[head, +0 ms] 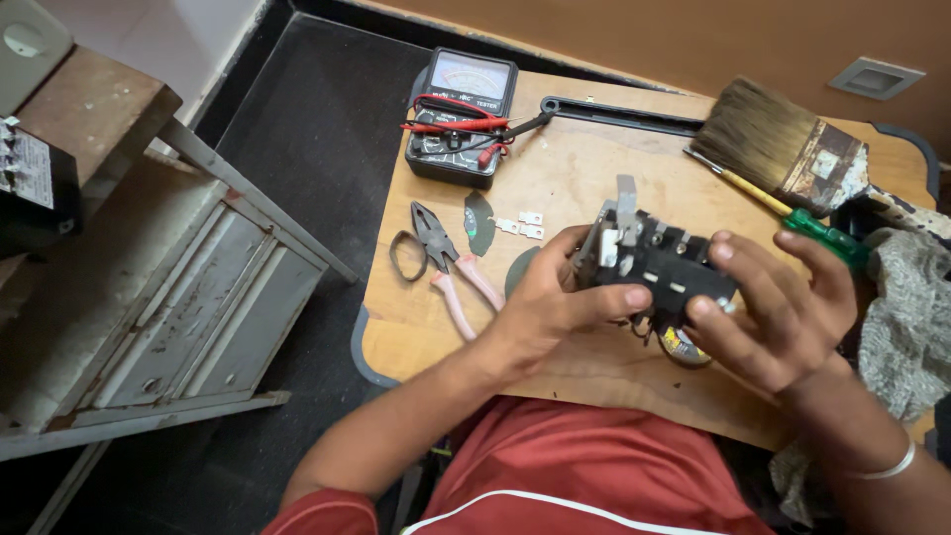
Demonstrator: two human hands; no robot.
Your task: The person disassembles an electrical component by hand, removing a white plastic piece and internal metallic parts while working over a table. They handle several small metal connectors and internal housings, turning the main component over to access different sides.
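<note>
You hold a black electrical switch unit (pixel 659 266) in both hands, above the middle of the desk (pixel 594 367), toward its near edge. It has grey metal brackets standing up at its left end and pale terminals on its face. Your left hand (pixel 550 297) is closed on its left end, thumb laid across the front. Your right hand (pixel 783 307) cups the right end, fingers curled over the top and thumb pressing the lower face. A small round part with a yellow label shows just below the unit; most of it is hidden by your right hand.

Left of your left hand, pink-handled pliers (pixel 451 267) lie on the desk with a dark rubber ring (pixel 404 258) just beside them. Two small white metal plates (pixel 523 224) and a dark oval piece (pixel 479 223) lie between the pliers and the unit.

At the far left corner sits a black analogue multimeter (pixel 461 114), its pale dial panel on top and red and black leads coiled across it. A wide paintbrush (pixel 783 144) lies at the far right edge, with a green-handled screwdriver (pixel 807 223) just beside it. A grey cloth (pixel 906 307) is cut off at the right.
</note>
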